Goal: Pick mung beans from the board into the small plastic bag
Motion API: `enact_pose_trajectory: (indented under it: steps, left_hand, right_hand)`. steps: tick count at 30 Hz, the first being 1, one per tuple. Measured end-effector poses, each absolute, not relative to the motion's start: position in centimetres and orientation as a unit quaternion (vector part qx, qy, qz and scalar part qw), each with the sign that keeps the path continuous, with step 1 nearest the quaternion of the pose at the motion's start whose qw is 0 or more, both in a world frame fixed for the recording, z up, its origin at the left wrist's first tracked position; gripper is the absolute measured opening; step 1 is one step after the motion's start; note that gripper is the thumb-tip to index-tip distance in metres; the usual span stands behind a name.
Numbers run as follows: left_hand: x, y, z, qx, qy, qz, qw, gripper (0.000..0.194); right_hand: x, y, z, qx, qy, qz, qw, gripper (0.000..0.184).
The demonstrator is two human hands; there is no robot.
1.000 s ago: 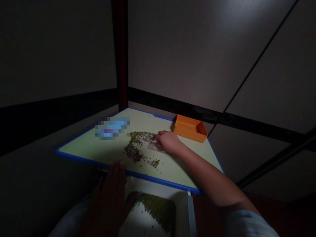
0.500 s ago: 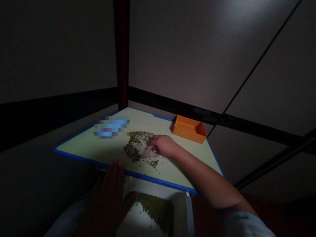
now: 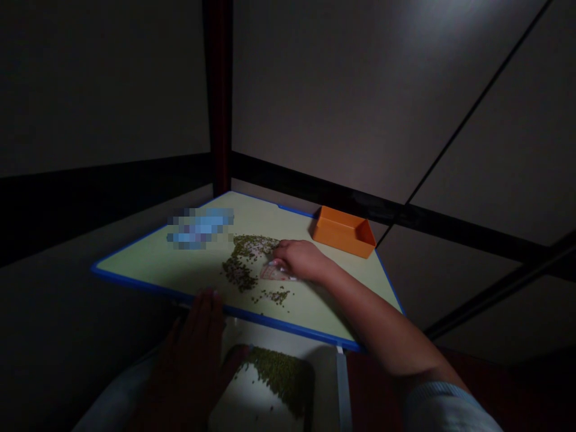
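Note:
My right hand point(image 3: 299, 259) reaches over the pale table top point(image 3: 135, 267), its fingers curled and closed on a thin, pale card point(image 3: 272, 273) with reddish markings. The card's lower edge is on or close to the surface. Left of it lie small green beans point(image 3: 240, 273) spread in a curved band, with a few loose ones in front. My left hand point(image 3: 193, 354), dark in shadow, rests at the table's near blue edge with fingers stretched and thumb apart. Below that edge, beside the thumb, a pale tray point(image 3: 247, 396) holds a heap of green beans point(image 3: 285, 378).
An orange open box point(image 3: 344, 234) stands at the table's far right corner. At the far left lies a light-blue item point(image 3: 202, 228), blurred out. Dark panelled walls point(image 3: 315, 102) meet at a reddish post point(image 3: 219, 120) behind the table.
The view has shifted slightly. My right hand and the card have shifted a little against the beans, which lie slightly more spread in front. My left hand stays at the edge.

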State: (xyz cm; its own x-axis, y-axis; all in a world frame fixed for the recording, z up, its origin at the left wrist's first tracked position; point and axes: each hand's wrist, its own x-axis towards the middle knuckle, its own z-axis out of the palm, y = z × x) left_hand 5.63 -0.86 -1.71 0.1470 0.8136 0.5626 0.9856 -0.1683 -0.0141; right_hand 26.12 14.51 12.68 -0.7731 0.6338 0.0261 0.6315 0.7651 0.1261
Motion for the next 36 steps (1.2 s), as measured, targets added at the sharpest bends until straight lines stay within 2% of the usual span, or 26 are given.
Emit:
enact_pose_trajectory:
  steps: [6,12,20,25,36]
  left_hand:
    - [5.7,-0.8,-1.8,-0.730,-0.623,-0.210,0.186,0.091]
    - [5.6,-0.8,-1.8,-0.732,-0.622,-0.211,0.182,0.091]
    - [5.8,-0.9,-1.3,-0.735,-0.610,-0.222,0.196,0.090]
    - [5.8,-0.9,-1.5,-0.731,-0.619,-0.222,0.182,0.089]
    - [5.8,-0.8,-1.9,-0.730,-0.619,-0.225,0.182,0.089]
  right_hand:
    - [26.0,14.6,12.3,0.382,0.920,0.076,0.034,0.033]
    - [25.8,14.6,12.1,0.297,0.955,0.008,0.027,0.031]
    - [25.5,14.1,12.9,0.255,0.964,-0.059,-0.039,0.025]
    - [24.6,12.7,12.8,0.172,0.974,-0.146,-0.023,0.029]
    - [24.1,12.3,11.3,0.214,0.976,-0.043,0.008,0.030]
